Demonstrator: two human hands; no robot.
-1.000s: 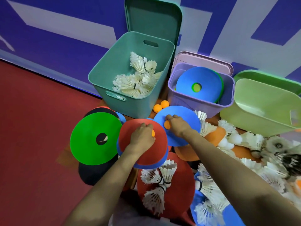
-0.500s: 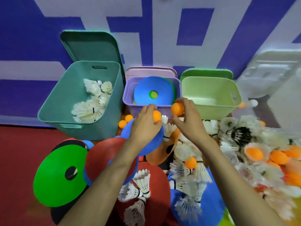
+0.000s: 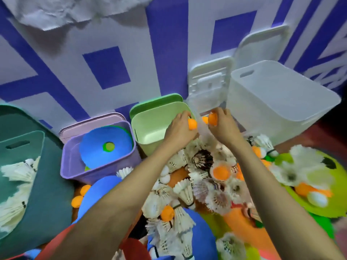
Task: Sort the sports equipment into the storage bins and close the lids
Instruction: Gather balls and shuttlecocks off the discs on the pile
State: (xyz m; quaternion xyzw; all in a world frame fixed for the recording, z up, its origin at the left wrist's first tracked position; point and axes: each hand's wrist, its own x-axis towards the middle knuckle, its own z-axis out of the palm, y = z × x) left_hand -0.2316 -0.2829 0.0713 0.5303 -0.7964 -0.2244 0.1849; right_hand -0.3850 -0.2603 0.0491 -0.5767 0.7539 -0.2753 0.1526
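A wall painted in blue and white blocks backs a row of bins standing on a red floor, their lids (image 3: pixel 262 44) all propped open behind them. In the head view, the teal bin (image 3: pixel 47 184) at far left holds white shuttlecocks (image 3: pixel 16 171), and the purple bin (image 3: pixel 75 166) beside it holds a blue disc (image 3: pixel 105 147) with a green one under it. The light green bin (image 3: pixel 150 143) shows nothing inside. A small clear bin (image 3: pixel 201 102) sits between it and the large white bin (image 3: pixel 262 109), whose contents cannot be seen. The left hand (image 3: pixel 178 130) has its fingers curled round an orange ball (image 3: pixel 192 123) at the green bin's right rim. The right hand (image 3: pixel 223 124) pinches a second orange ball (image 3: pixel 212 119) just beside the clear bin, where a third orange shape shows through the plastic. Which bin the two balls are bound for cannot be told. By the look of it, sorting is well short of halfway: a thick heap of loose shuttlecocks (image 3: pixel 184 190), scattered balls (image 3: pixel 220 170) and floor discs (image 3: pixel 101 188) lies in front of the bins, and no lid has been closed.
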